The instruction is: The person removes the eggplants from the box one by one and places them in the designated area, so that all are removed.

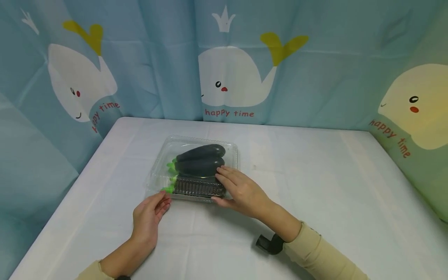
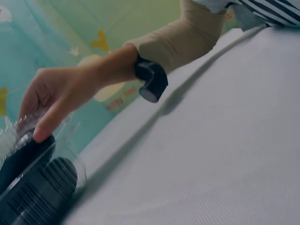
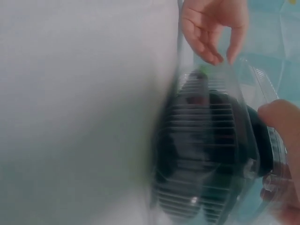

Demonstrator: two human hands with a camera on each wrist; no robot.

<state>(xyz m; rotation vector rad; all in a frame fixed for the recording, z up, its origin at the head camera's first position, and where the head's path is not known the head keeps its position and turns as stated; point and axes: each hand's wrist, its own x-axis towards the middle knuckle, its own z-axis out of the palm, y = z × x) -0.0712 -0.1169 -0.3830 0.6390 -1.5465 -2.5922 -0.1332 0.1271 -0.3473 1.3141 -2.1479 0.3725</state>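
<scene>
A clear plastic clamshell box (image 1: 161, 155) sits on the white-covered table, left of the middle, with dark eggplants (image 1: 199, 166) with green stems inside it. Ridged plastic overlies the eggplants along the near side. My left hand (image 1: 147, 221) pinches the box's near left corner between thumb and fingertips. At the near right side, my right hand (image 1: 243, 192) holds the box, its fingers over the top and its thumb at the front edge. The right wrist view shows the ridged wall (image 3: 201, 140) close up, blurred, with the left fingertips at the far corner.
The white tablecloth (image 1: 315, 175) spreads out to the right of the box. A blue curtain (image 1: 157, 58) with whale prints hangs behind and at the sides. A black wrist device (image 1: 270, 244) sits on the right wrist, close over the table.
</scene>
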